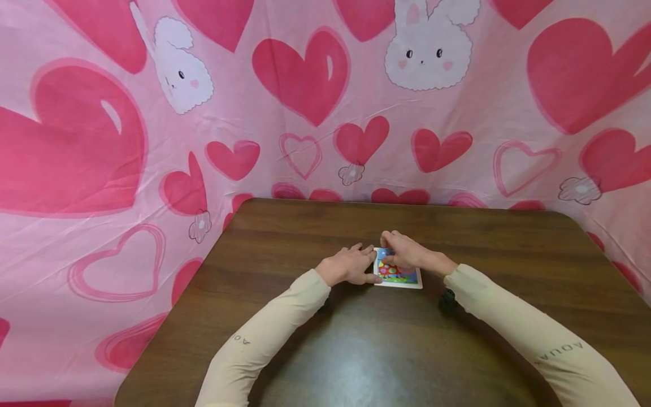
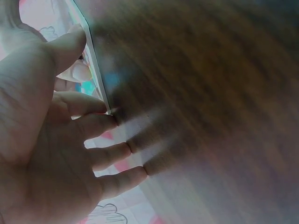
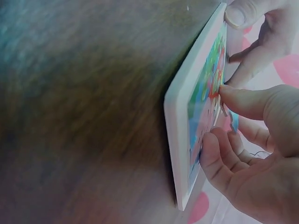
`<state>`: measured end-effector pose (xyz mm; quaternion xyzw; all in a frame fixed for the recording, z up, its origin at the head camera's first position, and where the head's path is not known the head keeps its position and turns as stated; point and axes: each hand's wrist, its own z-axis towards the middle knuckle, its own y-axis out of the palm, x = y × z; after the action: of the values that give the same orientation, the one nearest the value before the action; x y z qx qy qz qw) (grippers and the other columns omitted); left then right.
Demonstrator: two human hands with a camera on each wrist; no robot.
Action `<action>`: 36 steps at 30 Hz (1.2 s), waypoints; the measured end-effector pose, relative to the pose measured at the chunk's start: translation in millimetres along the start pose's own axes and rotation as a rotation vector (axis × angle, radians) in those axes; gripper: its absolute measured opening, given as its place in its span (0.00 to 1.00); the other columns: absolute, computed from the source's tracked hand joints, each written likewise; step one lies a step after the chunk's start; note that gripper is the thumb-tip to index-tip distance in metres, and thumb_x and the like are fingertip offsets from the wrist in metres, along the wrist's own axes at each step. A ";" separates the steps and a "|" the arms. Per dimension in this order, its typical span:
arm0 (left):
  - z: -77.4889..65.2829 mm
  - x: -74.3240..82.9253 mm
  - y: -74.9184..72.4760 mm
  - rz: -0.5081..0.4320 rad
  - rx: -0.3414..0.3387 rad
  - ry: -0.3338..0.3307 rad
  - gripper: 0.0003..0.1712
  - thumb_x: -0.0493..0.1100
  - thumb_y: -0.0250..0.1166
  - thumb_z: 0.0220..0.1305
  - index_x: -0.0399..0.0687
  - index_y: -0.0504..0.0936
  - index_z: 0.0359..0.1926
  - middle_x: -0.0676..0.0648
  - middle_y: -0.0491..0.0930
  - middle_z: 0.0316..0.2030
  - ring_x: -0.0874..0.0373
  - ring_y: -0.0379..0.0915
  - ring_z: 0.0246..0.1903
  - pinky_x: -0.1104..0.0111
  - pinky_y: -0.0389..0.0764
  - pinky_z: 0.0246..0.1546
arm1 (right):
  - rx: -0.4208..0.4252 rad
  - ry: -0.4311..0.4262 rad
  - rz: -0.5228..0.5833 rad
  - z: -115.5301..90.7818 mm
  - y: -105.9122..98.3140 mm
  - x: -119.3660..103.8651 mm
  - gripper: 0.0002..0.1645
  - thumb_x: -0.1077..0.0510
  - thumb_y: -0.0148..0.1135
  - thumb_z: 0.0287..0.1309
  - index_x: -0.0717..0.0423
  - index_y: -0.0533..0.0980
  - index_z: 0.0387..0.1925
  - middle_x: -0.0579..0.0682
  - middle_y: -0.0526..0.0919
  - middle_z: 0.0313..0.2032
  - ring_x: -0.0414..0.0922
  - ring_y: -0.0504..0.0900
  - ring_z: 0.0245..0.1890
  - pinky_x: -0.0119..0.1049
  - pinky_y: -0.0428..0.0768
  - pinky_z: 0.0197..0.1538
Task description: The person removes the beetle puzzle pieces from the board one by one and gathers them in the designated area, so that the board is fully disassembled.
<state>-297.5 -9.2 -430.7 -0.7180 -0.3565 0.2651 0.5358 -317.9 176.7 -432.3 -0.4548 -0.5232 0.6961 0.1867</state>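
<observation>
A small jigsaw puzzle in a white tray [image 1: 420,281] lies flat on the table, its picture bright red, green and blue. My left hand [image 1: 352,265] is at its left edge, thumb on the tray's border. In the left wrist view, the fingers of that left hand [image 2: 51,126] stretch out with their tips on the table and beside the tray. Over the picture, my right hand [image 1: 404,251] has its fingers bent. The right wrist view shows a blue puzzle piece [image 3: 234,122] tilted up from the board, pinched between the thumb and fingers.
The brown wooden table [image 1: 305,226] has rounded corners. Pink cloth [image 1: 315,85] with hearts and rabbits hangs behind it and along both sides. A dark device [image 1: 447,301] sits under the right wrist.
</observation>
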 end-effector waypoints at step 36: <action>-0.5 -1.6 -1.6 -0.017 -0.012 0.001 0.48 0.74 0.49 0.56 0.55 0.53 0.71 0.51 0.49 0.71 0.47 0.43 0.70 0.49 0.55 0.64 | 0.083 -0.029 0.146 -9.2 -15.6 13.8 0.08 0.57 0.62 0.57 0.51 0.71 0.35 0.43 0.78 0.27 0.40 0.74 0.27 0.36 0.71 0.33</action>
<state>-298.4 -10.5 -429.1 -0.7183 -0.3639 0.2580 0.5340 -320.8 197.9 -424.8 -0.4734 -0.4620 0.7355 0.1465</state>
